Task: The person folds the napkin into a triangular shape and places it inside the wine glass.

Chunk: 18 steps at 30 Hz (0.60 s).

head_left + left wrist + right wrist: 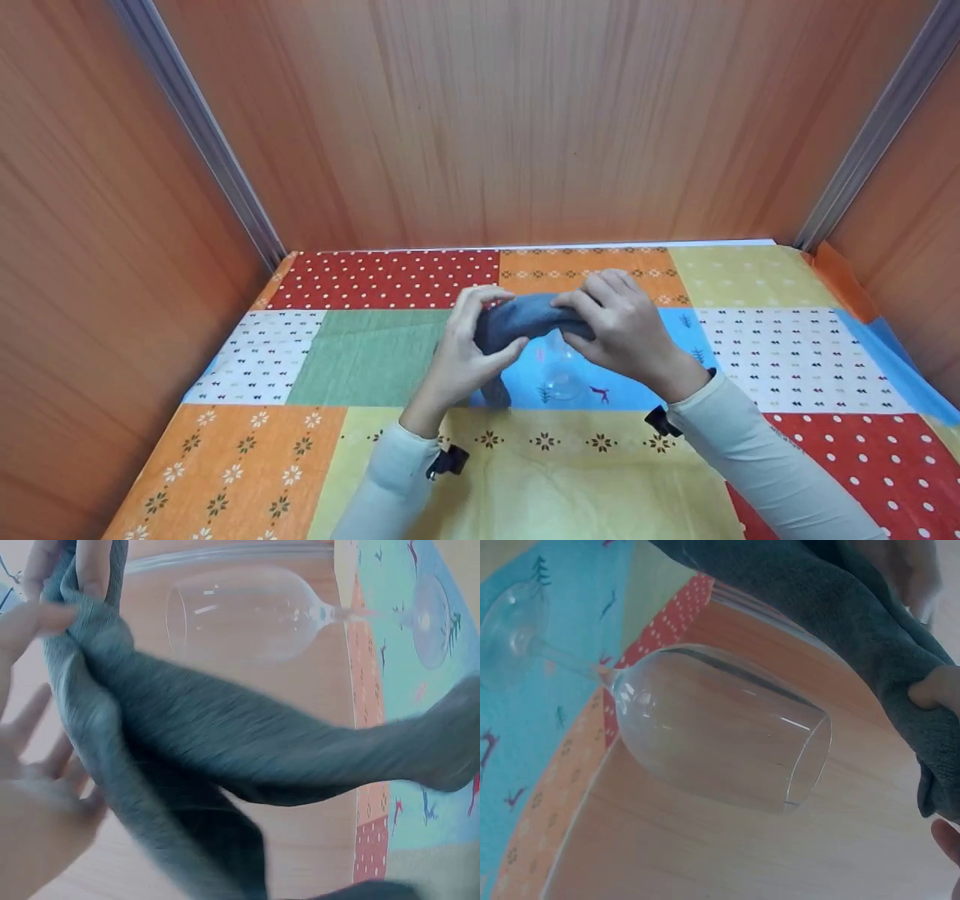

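Both hands hold a dark grey cloth [531, 319] up above the table. My left hand [463, 352] is curved around its left end, fingers over the top and thumb below. At the other end, my right hand [626, 330] pinches the cloth between fingers and thumb. One length of cloth [247, 735] hangs down beside the glass in the left wrist view. A clear stemmed wine glass [720, 727] stands upright on its foot, its rim close to the cloth. From the head view, the upper glass is largely hidden behind cloth and right hand.
A patchwork-print tablecloth [375, 356] covers the table. Wood-grain panels [525, 127] rise at the back and both sides, with grey metal posts [206, 127] at the corners. Small black devices [448, 460] sit at both wrists.
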{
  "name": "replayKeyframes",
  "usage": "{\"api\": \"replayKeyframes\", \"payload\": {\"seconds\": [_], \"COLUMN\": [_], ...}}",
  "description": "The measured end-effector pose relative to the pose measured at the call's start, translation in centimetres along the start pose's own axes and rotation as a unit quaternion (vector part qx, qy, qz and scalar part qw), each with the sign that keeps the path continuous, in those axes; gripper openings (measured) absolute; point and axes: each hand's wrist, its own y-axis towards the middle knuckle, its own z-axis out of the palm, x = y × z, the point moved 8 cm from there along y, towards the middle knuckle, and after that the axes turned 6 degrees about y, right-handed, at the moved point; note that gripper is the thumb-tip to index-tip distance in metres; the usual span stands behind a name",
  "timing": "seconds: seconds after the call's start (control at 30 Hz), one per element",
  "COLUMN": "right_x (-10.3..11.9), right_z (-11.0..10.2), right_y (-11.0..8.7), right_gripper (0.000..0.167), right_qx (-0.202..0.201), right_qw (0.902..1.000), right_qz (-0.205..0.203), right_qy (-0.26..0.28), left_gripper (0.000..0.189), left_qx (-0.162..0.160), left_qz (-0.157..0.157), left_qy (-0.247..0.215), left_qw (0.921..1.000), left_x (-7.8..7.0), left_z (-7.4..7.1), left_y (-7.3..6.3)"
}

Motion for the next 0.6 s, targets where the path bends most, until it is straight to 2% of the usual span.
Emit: {"api": "replayKeyframes", "payload": {"seconds": [0.07,0.13,0.2,0.23,0.3,0.37,0.43,0.5,0.6], "right_x": [-0.4,-0.6,-0.7,-0.8,-1.0,-1.1,-1.1,-1.2,-1.3], "right_z": [-0.3,-0.5,-0.6,-0.7,-0.8,-1.0,-1.1,-1.2,-1.3], "right_y": [0.0,-0.1,-0.1,-0.1,-0.3,-0.4,-0.5,-0.6,-0.7], "right_gripper": [0.025,0.024,0.023,0.023,0.022,0.023,0.024,0.025,0.026], "right_qx": [-0.013,-0.026,-0.039,-0.046,-0.063,-0.079,-0.092,-0.102,-0.108], "right_qw": [0.9998,0.9991,0.9982,0.9976,0.9962,0.9946,0.9932,0.992,0.9912], "right_qz": [0.014,0.024,0.034,0.038,0.045,0.05,0.054,0.058,0.065], "right_qy": [-0.01,-0.022,-0.029,-0.033,-0.04,-0.045,-0.047,-0.046,-0.041], "left_gripper": [0.037,0.025,0.016,0.013,0.009,0.009,0.016,0.026,0.039], "left_qx": [-0.038,-0.046,-0.026,-0.01,0.029,0.071,0.109,0.14,0.145], "left_qz": [0.029,0.054,0.077,0.087,0.084,0.06,0.017,-0.034,-0.1], "left_qy": [-0.02,-0.056,-0.091,-0.102,-0.127,-0.133,-0.134,-0.147,-0.189], "left_qw": [0.9987,0.9959,0.9926,0.9909,0.9878,0.9867,0.9849,0.9786,0.9661], "left_x": [-0.6,-1.0,-1.5,-1.2,-1.4,-1.2,-0.6,0.1,0.9], "left_z": [-0.5,-0.6,-0.2,0.4,1.5,3.0,4.4,5.6,6.4], "left_y": [-0.1,-0.3,-0.5,-0.7,-1.0,-1.4,-1.8,-2.1,-2.4]}}
